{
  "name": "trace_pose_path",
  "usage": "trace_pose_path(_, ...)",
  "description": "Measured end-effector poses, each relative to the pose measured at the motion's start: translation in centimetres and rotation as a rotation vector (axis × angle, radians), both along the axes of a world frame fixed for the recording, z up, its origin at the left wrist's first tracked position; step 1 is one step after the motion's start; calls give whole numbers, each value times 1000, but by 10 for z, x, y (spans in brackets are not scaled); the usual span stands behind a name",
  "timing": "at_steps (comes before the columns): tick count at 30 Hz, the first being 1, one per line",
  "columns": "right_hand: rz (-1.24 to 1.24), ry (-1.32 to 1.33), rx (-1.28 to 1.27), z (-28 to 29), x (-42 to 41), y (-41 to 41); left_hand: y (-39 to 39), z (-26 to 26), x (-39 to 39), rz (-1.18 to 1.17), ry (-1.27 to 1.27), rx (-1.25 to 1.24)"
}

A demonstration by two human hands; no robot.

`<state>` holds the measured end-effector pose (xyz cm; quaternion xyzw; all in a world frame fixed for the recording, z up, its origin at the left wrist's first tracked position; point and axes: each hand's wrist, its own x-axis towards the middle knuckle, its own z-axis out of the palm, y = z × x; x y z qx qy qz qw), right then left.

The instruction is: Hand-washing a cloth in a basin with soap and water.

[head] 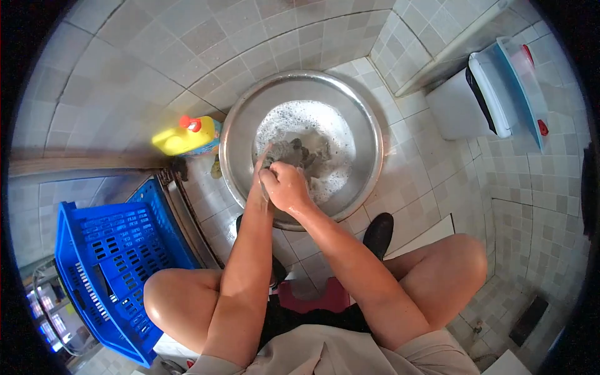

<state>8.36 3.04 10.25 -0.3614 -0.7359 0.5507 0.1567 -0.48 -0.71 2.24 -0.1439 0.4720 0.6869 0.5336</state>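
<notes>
Before me on the tiled floor stands a large round metal basin (370, 154) with sudsy water (328, 117) in it. A wet grey cloth (283, 152) hangs from my hands over the basin, its darker part reaching down to the water. My right hand (285, 183) is closed on the cloth near the basin's front side. Close against it, my left hand (263, 171) touches the cloth with its fingers extended; its grip is partly hidden behind the cloth and the right hand.
A yellow detergent bottle (180, 140) with a red cap stands left of the basin. Blue plastic baskets (117, 239) are at the left. A white bin (461, 103) stands upper right, beside a tiled wall (267, 42). A pink stool (311, 297) is beneath me.
</notes>
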Motion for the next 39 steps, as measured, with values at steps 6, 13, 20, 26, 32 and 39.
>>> trace_pose_path(6, -164, -43, 347, -54, 12, 25, 21, 12, 16, -114, 129, -157)
trace_pose_path(13, -276, -597, 222, -116, 29, 95, 28, 14, 21, -186, 140, -149)
trace_pose_path(20, -196, -658, 261, -124, 18, 83, 2, 35, -2, -127, 154, -453)
trace_pose_path(26, -48, -82, -376, -136, -6, 57, 12, 21, 18, -146, -214, -131)
trace_pose_path(32, 125, 53, -385, -2, -18, 11, -25, -17, -33, -272, -351, 678)
trace_pose_path(39, 244, 115, -278, 5, -8, 10, -8, -6, -13, 24, -217, 353)
